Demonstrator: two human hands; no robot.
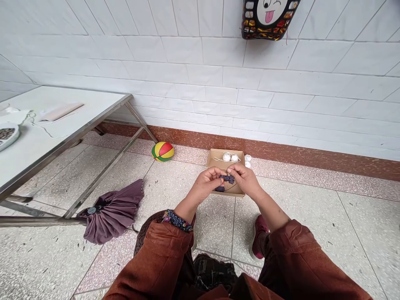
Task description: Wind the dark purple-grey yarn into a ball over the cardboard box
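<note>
My left hand [208, 183] is closed on a small bundle of dark blue cord [229, 178], wound tightly around its middle. At the bundle's upper side, the fingers of my right hand [243, 177] are pinched together, seemingly on a strand of the cord. Both hands are above a shallow cardboard box [212, 155] on the floor. Two white balls of yarn [230, 157] with loose thread lie at the box's far end. A second dark piece [219, 189] shows beneath my left fingers, partly hidden. A thin dark strand loops below the bundle.
More white balls [248, 161] sit outside the box on its right. A colourful ball [163, 151] rests near the wall. To the left stand a metal-framed table [103, 109] and a folded purple umbrella [115, 208] on the floor. A black basket [265, 31] hangs on the tiled wall.
</note>
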